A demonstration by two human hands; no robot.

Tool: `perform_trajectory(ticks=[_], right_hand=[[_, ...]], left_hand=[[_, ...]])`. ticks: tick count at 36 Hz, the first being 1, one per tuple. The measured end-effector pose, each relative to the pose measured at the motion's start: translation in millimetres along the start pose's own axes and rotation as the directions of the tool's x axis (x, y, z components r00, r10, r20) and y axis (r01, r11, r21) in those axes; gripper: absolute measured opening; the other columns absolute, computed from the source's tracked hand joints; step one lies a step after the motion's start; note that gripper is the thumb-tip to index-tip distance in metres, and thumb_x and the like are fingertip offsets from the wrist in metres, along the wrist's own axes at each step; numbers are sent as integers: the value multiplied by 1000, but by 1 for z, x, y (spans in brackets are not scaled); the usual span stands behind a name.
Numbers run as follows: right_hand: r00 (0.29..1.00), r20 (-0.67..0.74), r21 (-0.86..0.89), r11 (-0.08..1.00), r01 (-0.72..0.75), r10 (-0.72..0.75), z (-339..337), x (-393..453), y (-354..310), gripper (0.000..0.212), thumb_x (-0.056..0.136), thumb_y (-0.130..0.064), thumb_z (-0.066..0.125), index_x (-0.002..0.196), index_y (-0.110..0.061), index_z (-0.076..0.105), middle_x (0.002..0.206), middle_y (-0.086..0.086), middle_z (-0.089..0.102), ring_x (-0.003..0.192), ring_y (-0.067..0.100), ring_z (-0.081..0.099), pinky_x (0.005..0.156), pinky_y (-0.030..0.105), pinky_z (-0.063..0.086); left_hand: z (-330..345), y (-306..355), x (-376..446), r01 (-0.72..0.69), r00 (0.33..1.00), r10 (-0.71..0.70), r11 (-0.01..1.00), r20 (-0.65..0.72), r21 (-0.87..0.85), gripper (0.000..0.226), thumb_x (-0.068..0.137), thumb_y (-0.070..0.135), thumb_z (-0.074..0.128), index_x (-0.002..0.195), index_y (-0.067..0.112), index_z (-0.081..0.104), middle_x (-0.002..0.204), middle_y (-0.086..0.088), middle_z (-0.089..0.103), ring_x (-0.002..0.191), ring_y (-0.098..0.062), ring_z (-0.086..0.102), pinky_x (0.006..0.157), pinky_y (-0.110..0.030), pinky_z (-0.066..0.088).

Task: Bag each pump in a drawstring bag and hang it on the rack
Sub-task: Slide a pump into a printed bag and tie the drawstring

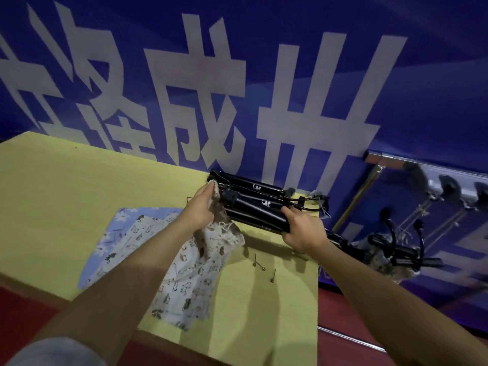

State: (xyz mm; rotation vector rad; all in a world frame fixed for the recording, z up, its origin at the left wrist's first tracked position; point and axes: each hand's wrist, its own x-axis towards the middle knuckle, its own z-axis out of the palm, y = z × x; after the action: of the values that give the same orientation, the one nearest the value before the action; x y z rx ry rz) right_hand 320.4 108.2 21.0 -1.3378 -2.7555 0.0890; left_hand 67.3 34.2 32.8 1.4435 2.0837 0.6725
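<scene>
Three black pumps lie side by side at the back of the yellow table (79,196). My right hand (301,228) grips the right end of the nearest pump (256,220), lifted slightly above the table. My left hand (200,207) holds the mouth of a white printed drawstring bag (224,233) at that pump's left end. Other pumps (253,187) rest behind it. More printed bags (184,281) lie flat under my left forearm. At the right, a bagged pump (390,252) hangs from the rack (435,180).
Three small metal needles (260,265) lie on the table in front of the pumps. A blue banner with white characters (211,88) stands behind the table. Red floor (343,313) shows to the right below the rack.
</scene>
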Motion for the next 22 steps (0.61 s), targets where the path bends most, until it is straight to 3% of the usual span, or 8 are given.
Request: perform_trajectory(ticks=[5,10,13,16,18,20,22], right_hand=[[991,31,-230,964,131,-127,0,1,-5,43,86,-25,52,128,-22,42,116,5,55,104,28,57,75,34,40],[981,69,-357,914,192,-179,0,11,-20,44,89,-17,53,131,-17,39,127,12,51,114,33,52,99,46,35],[977,67,-403,890,212,-202,-4,20,-28,50,89,-14,55,134,-15,35,132,14,47,117,35,50,101,50,34],[969,39,-444,864,237,-245,-9,29,-38,52,87,-10,56,133,-11,32,129,15,45,112,36,50,99,51,34],[957,-13,-478,843,249,-290,-11,34,-44,53,84,-12,62,131,-11,38,123,13,50,107,35,53,94,49,38],[938,-63,-543,800,255,-341,-16,41,-47,55,70,-18,76,120,-12,52,108,9,60,93,30,59,85,45,43],[886,-126,-579,758,299,-446,-20,48,-48,49,57,-20,83,101,-14,62,88,5,63,78,26,61,78,41,42]], left_hand=[[-9,2,-5,-39,990,29,997,138,64,91,81,-20,39,151,20,-1,159,6,-5,147,-13,4,112,-22,24],[-16,11,-9,-68,972,37,990,234,127,91,83,-17,42,151,23,-3,159,9,-6,147,-14,6,107,-28,34],[-15,19,-10,-86,971,60,991,229,105,93,83,-10,52,151,19,-2,159,7,-4,147,-14,8,99,-19,35],[-8,25,-11,-90,976,76,994,203,62,97,80,-7,59,152,20,-1,160,6,-3,146,-14,12,95,-19,40],[-2,26,-10,-110,977,91,990,190,88,98,79,-4,61,152,20,-1,160,6,-4,146,-14,11,106,-23,36],[3,26,-9,-133,980,104,976,169,175,98,79,8,66,152,20,1,160,5,0,146,-18,12,115,-29,27],[7,26,-9,-150,987,117,926,114,347,96,79,30,67,152,21,5,159,5,10,140,-27,21,114,-38,25]])
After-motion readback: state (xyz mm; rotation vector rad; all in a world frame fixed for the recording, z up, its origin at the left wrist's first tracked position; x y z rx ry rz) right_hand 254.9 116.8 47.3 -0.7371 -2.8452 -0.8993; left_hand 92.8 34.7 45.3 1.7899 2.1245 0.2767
